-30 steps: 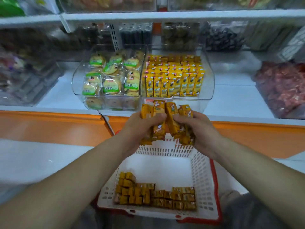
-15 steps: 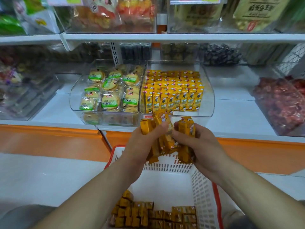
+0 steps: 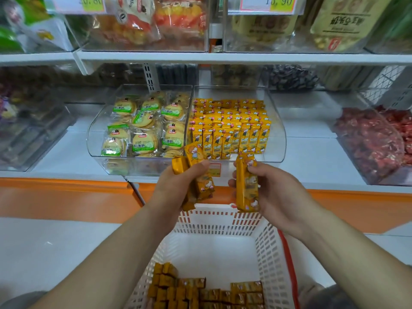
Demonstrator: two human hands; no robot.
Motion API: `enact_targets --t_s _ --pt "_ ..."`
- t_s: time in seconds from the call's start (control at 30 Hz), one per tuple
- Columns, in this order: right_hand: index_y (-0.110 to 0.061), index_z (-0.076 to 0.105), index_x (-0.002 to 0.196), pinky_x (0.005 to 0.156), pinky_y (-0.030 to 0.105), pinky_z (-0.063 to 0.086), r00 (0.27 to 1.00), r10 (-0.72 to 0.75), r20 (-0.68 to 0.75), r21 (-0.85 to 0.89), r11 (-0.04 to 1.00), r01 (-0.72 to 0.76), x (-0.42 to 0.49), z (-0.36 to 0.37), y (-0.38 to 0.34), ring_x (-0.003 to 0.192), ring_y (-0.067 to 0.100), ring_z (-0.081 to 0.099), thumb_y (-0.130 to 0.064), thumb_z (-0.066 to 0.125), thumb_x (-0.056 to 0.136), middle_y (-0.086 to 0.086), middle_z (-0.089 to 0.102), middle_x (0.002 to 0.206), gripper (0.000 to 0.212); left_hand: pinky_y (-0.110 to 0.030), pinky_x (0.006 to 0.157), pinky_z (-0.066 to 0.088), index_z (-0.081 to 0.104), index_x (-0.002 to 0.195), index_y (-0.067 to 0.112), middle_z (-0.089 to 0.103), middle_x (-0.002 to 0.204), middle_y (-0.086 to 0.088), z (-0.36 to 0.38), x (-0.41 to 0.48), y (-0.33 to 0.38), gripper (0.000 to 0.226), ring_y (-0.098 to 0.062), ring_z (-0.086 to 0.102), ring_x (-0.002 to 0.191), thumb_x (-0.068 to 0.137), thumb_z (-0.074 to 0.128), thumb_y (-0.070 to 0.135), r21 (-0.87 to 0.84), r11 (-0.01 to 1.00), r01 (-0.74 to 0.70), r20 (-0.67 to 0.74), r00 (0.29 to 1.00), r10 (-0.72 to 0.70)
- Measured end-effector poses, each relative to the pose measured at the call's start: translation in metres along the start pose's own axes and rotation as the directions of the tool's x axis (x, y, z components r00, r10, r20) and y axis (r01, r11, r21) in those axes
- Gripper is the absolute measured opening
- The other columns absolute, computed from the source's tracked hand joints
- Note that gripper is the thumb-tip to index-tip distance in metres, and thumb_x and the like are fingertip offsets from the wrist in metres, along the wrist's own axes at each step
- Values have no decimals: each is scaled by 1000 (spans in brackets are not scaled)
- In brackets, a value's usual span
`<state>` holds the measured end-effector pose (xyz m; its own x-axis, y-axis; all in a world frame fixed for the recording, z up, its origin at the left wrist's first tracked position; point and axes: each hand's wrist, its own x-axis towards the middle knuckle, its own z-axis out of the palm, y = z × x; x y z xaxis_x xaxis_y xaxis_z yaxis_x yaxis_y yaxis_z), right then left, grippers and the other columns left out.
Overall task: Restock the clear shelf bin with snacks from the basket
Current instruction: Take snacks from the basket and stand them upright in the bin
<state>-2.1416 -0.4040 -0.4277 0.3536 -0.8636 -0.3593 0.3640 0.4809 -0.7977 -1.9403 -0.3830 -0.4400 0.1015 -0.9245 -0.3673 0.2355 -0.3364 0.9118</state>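
My left hand [image 3: 178,188] grips a bundle of several yellow snack packs [image 3: 196,172] just in front of the clear shelf bin [image 3: 276,134]. My right hand [image 3: 274,188] holds a separate small stack of the same yellow packs [image 3: 246,186], upright, a little to the right. The bin's right compartment is filled with rows of upright yellow packs [image 3: 231,128]. Below my arms the white slotted basket [image 3: 263,246] with a red rim holds more yellow packs [image 3: 205,291] along its near side.
The bin's left compartment holds green-labelled biscuit packs [image 3: 142,128]. A clear bin of red sweets [image 3: 374,139] stands at right and another clear bin [image 3: 29,130] at left. An upper shelf [image 3: 223,58] carries bagged snacks. An orange shelf edge [image 3: 66,186] runs below.
My hands have pulled apart, splitting the one bundle of yellow packs into two. The view has tilted up, so the shelf looks lower and nearer.
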Motion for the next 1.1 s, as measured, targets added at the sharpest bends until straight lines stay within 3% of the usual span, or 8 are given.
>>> enact_targets --t_s 0.1,0.2,0.3,0.37,0.53,0.8,0.97,1.1 --pt "-16 66 114 61 37 59 994 -88 -69 -66 994 84 4 -5 -10 87 32 74 -11 62 93 15 74 99 21 -53 88 61 71 116 20 80 106 -9 -2 -1 3 38 -34 78 93 84 80 37 9 1000 -3 12 1000 3" --pt "-30 64 113 66 36 55 970 -220 -100 -380 910 168 15 -8 -28 88 25 74 -16 71 88 9 75 99 29 -55 89 60 71 112 22 80 101 -6 -3 -1 8 54 -32 78 90 66 85 46 47 999 -28 -6 1000 28" --pt "-26 60 118 67 30 52 904 -417 -90 -663 703 258 37 -8 -49 76 10 70 -19 77 84 -3 73 86 38 -53 91 60 70 113 24 81 100 -4 -4 2 14 64 -30 79 90 57 86 51 73 997 -38 -10 999 39" --pt "-28 58 115 65 28 48 856 -514 -66 -799 541 263 58 -8 -62 74 11 66 -21 79 83 -3 69 89 40 -53 91 60 69 114 24 81 101 -5 -6 4 18 66 -29 79 90 56 86 50 67 997 -37 -5 999 38" --pt "-21 66 118 67 26 44 838 -545 -26 -953 267 144 117 -14 -68 80 18 59 -12 81 81 0 60 91 42 -56 98 55 68 120 25 79 111 -7 -12 11 21 71 -34 75 103 58 87 51 75 997 -28 -12 1000 29" --pt "-10 64 113 73 28 46 841 -531 -103 -973 230 26 167 -22 -44 82 23 62 -3 79 79 3 63 78 38 -55 95 57 66 122 25 78 111 -5 -14 24 19 72 -32 76 101 59 87 51 96 995 -16 -2 1000 16" --pt "-12 53 100 83 47 57 828 -544 -138 -966 260 9 167 -26 -38 91 32 67 -5 79 80 13 69 96 33 -54 94 58 70 113 27 80 105 -2 -13 27 19 60 -29 77 97 60 86 51 113 993 -13 -1 1000 13" --pt "-12 51 114 79 38 53 860 -484 -158 -971 235 -46 156 -26 -45 98 30 65 -18 81 81 11 68 103 45 -56 97 56 68 118 26 79 109 -4 -10 24 20 68 -32 76 102 58 87 52 98 995 -2 -8 1000 3"
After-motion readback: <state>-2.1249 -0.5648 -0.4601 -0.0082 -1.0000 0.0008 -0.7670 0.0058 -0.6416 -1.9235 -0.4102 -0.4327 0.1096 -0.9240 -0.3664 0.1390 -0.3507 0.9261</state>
